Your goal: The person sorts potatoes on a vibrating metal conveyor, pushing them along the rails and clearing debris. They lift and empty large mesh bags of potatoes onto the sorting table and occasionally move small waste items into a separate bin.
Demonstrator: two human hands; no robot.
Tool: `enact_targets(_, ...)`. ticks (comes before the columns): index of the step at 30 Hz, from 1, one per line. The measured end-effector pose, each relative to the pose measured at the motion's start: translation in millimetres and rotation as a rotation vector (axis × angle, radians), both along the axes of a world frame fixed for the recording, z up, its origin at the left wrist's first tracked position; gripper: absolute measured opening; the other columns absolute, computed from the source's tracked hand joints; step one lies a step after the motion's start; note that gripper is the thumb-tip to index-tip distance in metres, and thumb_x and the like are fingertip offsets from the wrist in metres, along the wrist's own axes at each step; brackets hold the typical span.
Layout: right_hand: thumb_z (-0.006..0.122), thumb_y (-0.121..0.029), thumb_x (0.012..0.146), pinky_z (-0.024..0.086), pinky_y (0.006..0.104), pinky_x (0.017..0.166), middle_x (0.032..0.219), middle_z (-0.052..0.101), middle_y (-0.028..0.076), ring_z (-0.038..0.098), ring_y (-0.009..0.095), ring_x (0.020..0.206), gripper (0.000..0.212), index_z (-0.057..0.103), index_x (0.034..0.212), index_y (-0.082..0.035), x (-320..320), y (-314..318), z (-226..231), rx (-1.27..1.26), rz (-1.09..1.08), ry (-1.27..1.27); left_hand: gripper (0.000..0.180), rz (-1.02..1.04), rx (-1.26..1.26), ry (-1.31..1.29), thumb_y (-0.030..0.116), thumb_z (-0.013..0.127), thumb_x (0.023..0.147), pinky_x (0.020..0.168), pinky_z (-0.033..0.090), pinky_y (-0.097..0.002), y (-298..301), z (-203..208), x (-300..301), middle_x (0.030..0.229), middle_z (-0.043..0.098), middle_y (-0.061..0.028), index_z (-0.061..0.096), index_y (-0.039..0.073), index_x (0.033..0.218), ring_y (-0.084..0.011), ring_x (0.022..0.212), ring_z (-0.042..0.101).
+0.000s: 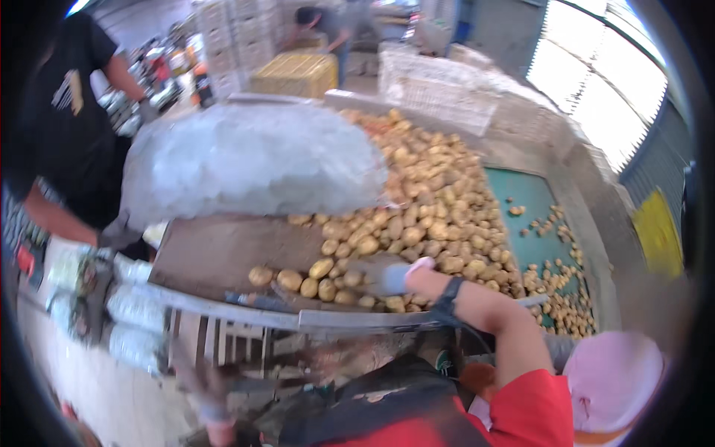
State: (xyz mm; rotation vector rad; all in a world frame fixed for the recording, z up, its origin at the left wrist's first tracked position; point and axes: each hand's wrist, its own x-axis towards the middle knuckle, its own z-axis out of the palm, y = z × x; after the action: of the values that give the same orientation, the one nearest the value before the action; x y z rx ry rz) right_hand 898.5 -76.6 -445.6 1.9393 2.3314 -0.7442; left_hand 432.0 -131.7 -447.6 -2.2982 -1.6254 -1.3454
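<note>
My right hand (380, 276), in a grey glove, reaches onto the near edge of a potato heap (436, 208). Its fingers look stretched out over the potatoes, somewhat blurred, and no potato shows in its grip. Beside its fingertips several loose potatoes (305, 284) lie along the front of the brown sorting table (216, 249). Low on the left, in front of the table edge, hangs my gloved left hand (202, 384). Motion smears it, so its fingers cannot be read. A large, pale, see-through plastic bag (253, 160), bulging, lies across the table and the heap's left side.
At the left a co-worker in black (74, 127) has a gloved hand (119, 232) by the bag. Filled bags (138, 305) stand on the floor below. Small potatoes lie on a green surface (514, 194) at the right. Behind are yellow (294, 74) and white crates (436, 86). A pink hat (614, 372) is near right.
</note>
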Motion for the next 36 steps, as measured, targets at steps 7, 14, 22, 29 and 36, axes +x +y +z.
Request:
enact_targets(7, 0.07, -0.043, 0.077, 0.015, 0.0487, 0.122, 0.154, 0.039, 0.013, 0.026, 0.033, 0.147, 0.082, 0.04, 0.149, -0.02, 101.0, -42.2, -21.9, 0.045, 0.202, -0.171, 0.038, -0.486, -0.141, 0.3, 0.002, 0.064, 0.086, 0.102, 0.045, -0.0458, 54.9, 58.9, 169.1, 0.129, 0.06, -0.0199, 0.063, 0.004, 0.124, -0.0402, 0.119, 0.057)
enact_targets(14, 0.072, -0.041, 0.074, 0.015, 0.0509, 0.123, 0.154, 0.037, 0.012, 0.021, 0.036, 0.149, 0.084, 0.04, 0.149, -0.02, 181.3, -66.7, -59.6, 0.042, 0.19, -0.129, 0.035, -0.525, -1.1, 0.689, 0.02, 0.067, 0.086, 0.086, 0.054, -0.0391, 114.4, 72.5, 225.5, 0.1, 0.072, -0.0158, 0.069, 0.013, 0.12, -0.0322, 0.094, 0.069)
enact_targets(22, 0.065, -0.053, 0.083, 0.024, 0.0456, 0.121, 0.162, 0.025, 0.02, 0.027, 0.036, 0.149, 0.094, 0.025, 0.158, -0.014, 320.2, -95.8, -76.0, -0.204, -0.114, -0.364, 0.038, -0.564, -0.999, 1.486, 0.031, 0.071, 0.077, 0.083, 0.054, -0.0438, 128.1, 42.7, 292.8, 0.099, 0.073, -0.0125, 0.074, 0.015, 0.111, -0.036, 0.094, 0.07)
enact_targets(29, 0.051, -0.058, 0.092, 0.043, 0.0416, 0.107, 0.146, 0.055, 0.006, 0.054, 0.026, 0.133, 0.067, 0.047, 0.147, -0.019, 366.6, -92.3, -28.4, -0.613, -0.531, -0.467, 0.031, -0.791, -0.915, 1.205, 0.035, 0.064, 0.087, 0.079, 0.052, -0.0461, 137.8, 61.0, 278.4, 0.093, 0.071, -0.0142, 0.073, 0.008, 0.098, -0.0379, 0.089, 0.068)
enact_targets(36, 0.051, -0.055, 0.094, 0.048, 0.0439, 0.099, 0.131, 0.064, 0.016, 0.061, 0.033, 0.122, 0.064, 0.054, 0.137, -0.008, 292.1, -84.8, 10.5, -0.424, -0.36, -0.285, 0.03, -0.485, -0.776, 0.88, 0.03, 0.065, 0.092, 0.08, 0.053, -0.0405, 147.2, 125.8, 198.9, 0.105, 0.071, -0.0132, 0.071, 0.008, 0.111, -0.0298, 0.091, 0.068)
